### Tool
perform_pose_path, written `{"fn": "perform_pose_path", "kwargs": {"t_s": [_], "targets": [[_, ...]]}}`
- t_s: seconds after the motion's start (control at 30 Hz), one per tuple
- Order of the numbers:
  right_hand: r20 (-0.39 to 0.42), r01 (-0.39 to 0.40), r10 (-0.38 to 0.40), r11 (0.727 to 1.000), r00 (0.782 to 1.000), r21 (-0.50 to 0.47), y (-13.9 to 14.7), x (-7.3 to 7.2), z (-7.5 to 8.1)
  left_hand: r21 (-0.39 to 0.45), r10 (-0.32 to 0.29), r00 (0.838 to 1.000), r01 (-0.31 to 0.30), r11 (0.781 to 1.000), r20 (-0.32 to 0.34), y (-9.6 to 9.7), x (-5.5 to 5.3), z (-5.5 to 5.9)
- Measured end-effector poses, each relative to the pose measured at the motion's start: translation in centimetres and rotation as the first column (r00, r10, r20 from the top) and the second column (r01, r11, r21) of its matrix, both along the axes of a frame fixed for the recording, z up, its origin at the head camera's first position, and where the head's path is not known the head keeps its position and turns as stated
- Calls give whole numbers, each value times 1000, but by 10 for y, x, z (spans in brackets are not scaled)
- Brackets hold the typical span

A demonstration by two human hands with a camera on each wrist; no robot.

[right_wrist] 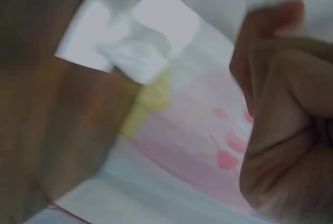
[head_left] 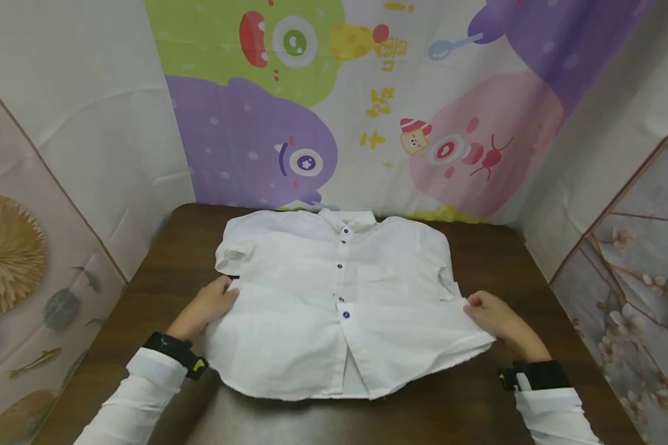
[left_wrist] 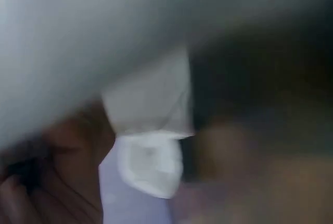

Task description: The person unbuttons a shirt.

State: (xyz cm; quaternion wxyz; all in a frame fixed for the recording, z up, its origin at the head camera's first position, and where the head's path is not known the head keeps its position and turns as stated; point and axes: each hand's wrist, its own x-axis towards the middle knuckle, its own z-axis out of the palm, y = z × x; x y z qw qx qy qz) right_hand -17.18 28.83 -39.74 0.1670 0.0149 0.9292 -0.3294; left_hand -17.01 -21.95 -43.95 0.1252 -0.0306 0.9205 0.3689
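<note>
A white short-sleeved button-up shirt lies front up on the brown table, its collar at the far side and dark buttons down the middle. My left hand pinches its left side edge just below the sleeve. On the other side, my right hand pinches the right side edge below that sleeve. The lower hem is a little raised on the right. In the left wrist view, blurred white cloth hangs across the left hand. Curled fingers of the right hand show in the right wrist view, with a white sleeve beyond.
The dark brown wooden table reaches back to a cartoon-printed curtain. Patterned panels stand close on both sides, with round decorations on the left panel and blossoms on the right panel. Each wrist wears a black camera band.
</note>
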Motion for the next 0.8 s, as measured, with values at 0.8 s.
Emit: {"fn": "perform_pose_path", "kwargs": {"t_s": [0.8], "targets": [[-458,-304,347,938,818,168,31,117,-119,-323,-359,914,287,902,-190,82,21,-20]]}}
